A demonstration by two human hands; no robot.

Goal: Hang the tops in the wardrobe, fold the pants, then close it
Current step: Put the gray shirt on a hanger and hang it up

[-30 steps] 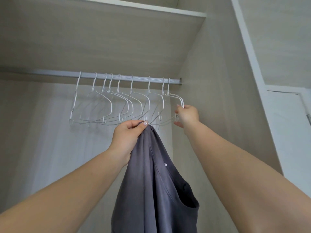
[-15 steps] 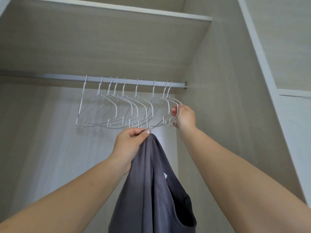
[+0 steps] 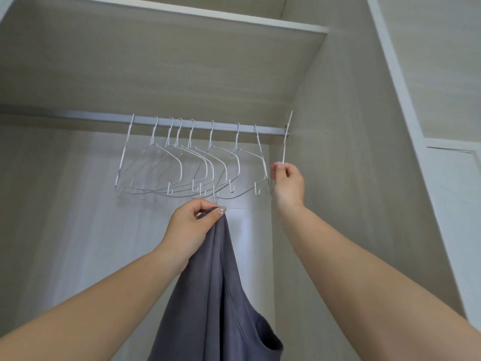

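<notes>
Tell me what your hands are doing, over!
Left hand gripping grey top. Right hand pinching end hanger at rod. Top not hung. Nothing in the way.

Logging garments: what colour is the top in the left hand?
Plain dark grey top, no pattern, seen in the head view.

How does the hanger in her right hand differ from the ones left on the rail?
The held hanger is pinched by the right hand, tilted near the side wall, blurred; whether its hook has cleared the rail is unclear. The other hangers hang untouched in a row. All are thin, white, empty.
</notes>
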